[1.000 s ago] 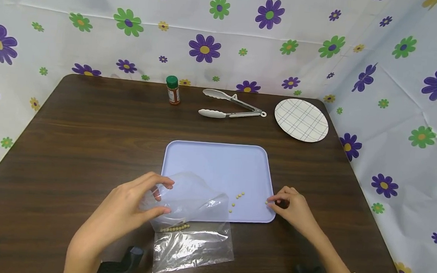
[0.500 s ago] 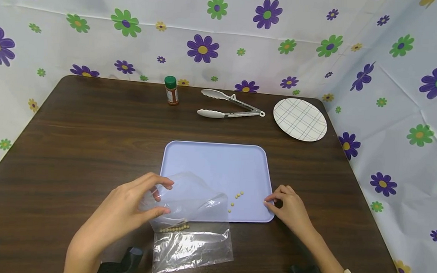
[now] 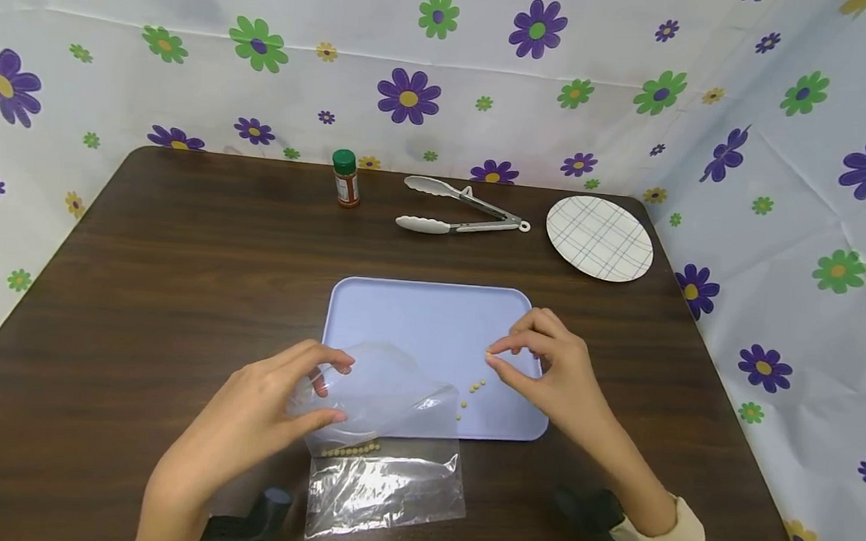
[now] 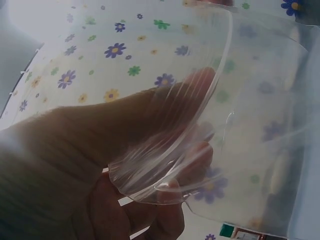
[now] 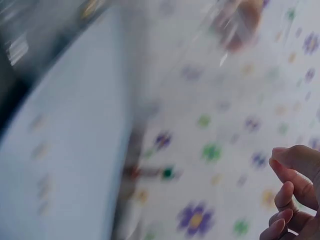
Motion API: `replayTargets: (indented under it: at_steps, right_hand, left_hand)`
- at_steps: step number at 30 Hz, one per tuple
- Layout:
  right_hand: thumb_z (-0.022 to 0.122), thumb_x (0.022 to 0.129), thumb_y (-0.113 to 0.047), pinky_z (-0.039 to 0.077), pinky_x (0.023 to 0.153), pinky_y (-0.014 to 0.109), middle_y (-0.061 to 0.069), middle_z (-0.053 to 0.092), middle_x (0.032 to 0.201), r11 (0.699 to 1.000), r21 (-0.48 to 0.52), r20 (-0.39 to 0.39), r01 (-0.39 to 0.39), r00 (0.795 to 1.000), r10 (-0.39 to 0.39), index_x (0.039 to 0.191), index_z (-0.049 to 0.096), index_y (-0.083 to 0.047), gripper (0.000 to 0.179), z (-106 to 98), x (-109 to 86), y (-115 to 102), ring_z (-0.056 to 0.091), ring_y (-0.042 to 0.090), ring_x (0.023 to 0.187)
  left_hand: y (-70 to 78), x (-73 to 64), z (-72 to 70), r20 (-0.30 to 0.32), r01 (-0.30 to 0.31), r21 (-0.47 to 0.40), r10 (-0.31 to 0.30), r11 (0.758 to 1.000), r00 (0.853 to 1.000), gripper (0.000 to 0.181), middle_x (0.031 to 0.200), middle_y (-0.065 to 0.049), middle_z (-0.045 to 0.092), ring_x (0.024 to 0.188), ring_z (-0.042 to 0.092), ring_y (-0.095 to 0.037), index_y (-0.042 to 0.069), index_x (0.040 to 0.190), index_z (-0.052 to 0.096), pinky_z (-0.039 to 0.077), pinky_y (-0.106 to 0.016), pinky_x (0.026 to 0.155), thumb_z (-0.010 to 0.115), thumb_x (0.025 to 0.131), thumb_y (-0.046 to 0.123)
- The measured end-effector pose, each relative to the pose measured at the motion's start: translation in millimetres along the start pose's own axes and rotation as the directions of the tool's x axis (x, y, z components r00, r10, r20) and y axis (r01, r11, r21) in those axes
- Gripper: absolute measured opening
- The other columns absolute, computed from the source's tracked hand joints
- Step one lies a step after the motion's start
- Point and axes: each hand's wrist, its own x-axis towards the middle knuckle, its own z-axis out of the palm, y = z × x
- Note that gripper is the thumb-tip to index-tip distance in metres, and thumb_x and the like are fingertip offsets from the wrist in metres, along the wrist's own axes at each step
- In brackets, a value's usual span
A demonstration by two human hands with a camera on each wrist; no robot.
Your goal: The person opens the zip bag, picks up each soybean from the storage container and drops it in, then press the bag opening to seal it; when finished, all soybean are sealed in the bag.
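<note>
My left hand (image 3: 249,408) holds the mouth of a clear plastic bag (image 3: 402,413) apart, thumb and fingers spread at its rim. Through the film in the left wrist view, the thumb (image 4: 200,85) shows. Several soybeans (image 3: 351,449) lie in a row at the bag's fold, by the front edge of the pale lavender tray (image 3: 430,312). Over the tray's right side, my right hand (image 3: 564,378) pinches one small yellowish soybean (image 3: 489,354) between thumb and index finger. Several loose soybeans (image 3: 474,386) lie on the tray between bag and right hand.
Along the back of the dark wooden table (image 3: 181,247) stand a green-capped spice jar (image 3: 346,181), spread white-tipped tongs (image 3: 473,225) and a checked plate (image 3: 599,238). A flowered cloth (image 3: 479,124) hangs behind and to the right.
The right hand has picked a soybean off the tray's right edge and moved up and left with it, toward the bag. The left hand and bag stay nearly still.
</note>
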Motion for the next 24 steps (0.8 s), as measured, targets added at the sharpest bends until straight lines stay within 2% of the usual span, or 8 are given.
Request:
replayTargets:
  at_steps: [4,7,10,13,17,20,22,24]
  right_hand:
    - [0.078,0.069,-0.003,0.038,0.066,0.019,-0.004,0.051,0.076,0.983,0.09,0.071,0.163,0.983,-0.169,0.08,0.072,-0.011,0.016,19.3,17.6,-31.3,0.043,0.007,0.078]
    - [0.078,0.071,-0.009,0.039,0.066,0.017,-0.004,0.052,0.078,0.963,0.049,0.146,0.266,0.952,-0.271,0.08,0.072,-0.013,0.012,36.0,27.0,-45.2,0.044,0.008,0.078]
    - [0.079,0.071,-0.014,0.038,0.063,0.013,-0.004,0.053,0.079,0.945,-0.032,0.209,0.325,0.927,-0.312,0.08,0.072,-0.014,0.011,47.4,32.4,-52.2,0.043,0.009,0.077]
    - [0.08,0.071,-0.015,0.037,0.062,0.013,-0.004,0.053,0.08,0.944,-0.052,0.221,0.325,0.926,-0.306,0.082,0.073,-0.014,0.013,49.6,33.2,-52.8,0.042,0.009,0.077]
    - [0.079,0.072,-0.011,0.039,0.065,0.017,-0.003,0.053,0.079,0.969,0.024,0.162,0.244,0.956,-0.245,0.085,0.074,-0.011,0.015,38.5,30.0,-41.0,0.044,0.009,0.079]
    - [0.076,0.074,-0.008,0.038,0.066,0.02,-0.004,0.054,0.078,0.992,0.077,0.147,0.098,0.983,-0.108,0.087,0.074,-0.011,0.014,24.4,24.8,-22.9,0.044,0.006,0.077]
    - [0.075,0.075,-0.007,0.037,0.064,0.021,-0.005,0.054,0.078,0.997,0.071,0.165,-0.017,0.986,0.005,0.087,0.074,-0.013,0.013,15.4,19.6,-8.0,0.043,0.005,0.074]
    - [0.075,0.075,-0.007,0.037,0.061,0.022,-0.006,0.054,0.076,0.994,0.025,0.183,-0.106,0.978,0.099,0.086,0.074,-0.013,0.012,9.8,13.7,10.1,0.041,0.006,0.07]
  left_hand:
    - [-1.4,-1.4,-0.2,-0.013,-0.008,0.02,0.008,1.0,1.0,0.047,0.092,0.015,0.059,0.061,0.042,0.006,0.021,0.108,0.059,0.035,-0.012,0.051,0.082,0.067,0.023]
    - [-2.5,-2.2,-0.4,-0.014,-0.016,0.02,0.016,1.0,1.0,0.047,0.09,0.015,0.059,0.06,0.042,0.005,0.022,0.108,0.059,0.034,-0.012,0.051,0.082,0.066,0.023]
    - [-2.7,-1.6,-0.2,-0.005,-0.022,0.01,0.022,1.0,1.0,0.047,0.09,0.014,0.059,0.06,0.042,0.005,0.022,0.108,0.059,0.035,-0.012,0.05,0.082,0.067,0.023]
    - [-2.8,-1.2,-0.2,-0.008,-0.027,0.014,0.027,1.0,1.0,0.047,0.089,0.013,0.059,0.06,0.042,0.005,0.021,0.108,0.059,0.035,-0.012,0.051,0.081,0.068,0.023]
    - [-3.9,-2.0,-0.8,-0.029,-0.033,0.029,0.034,0.999,0.999,0.047,0.091,0.013,0.06,0.061,0.043,0.005,0.02,0.108,0.06,0.035,-0.012,0.052,0.082,0.067,0.023]
    - [-4.8,-3.1,-1.5,-0.032,-0.028,0.021,0.029,0.999,0.999,0.047,0.091,0.013,0.06,0.058,0.041,0.007,0.02,0.108,0.059,0.035,-0.011,0.051,0.082,0.067,0.022]
    - [-5.4,-3.3,-1.8,-0.032,-0.027,0.016,0.027,1.0,0.999,0.047,0.092,0.013,0.06,0.058,0.041,0.009,0.02,0.108,0.059,0.035,-0.011,0.05,0.082,0.067,0.022]
    - [-5.8,-3.1,-2.0,-0.035,-0.027,0.018,0.028,0.999,0.999,0.047,0.092,0.012,0.061,0.058,0.041,0.008,0.02,0.107,0.059,0.034,-0.011,0.049,0.082,0.067,0.022]
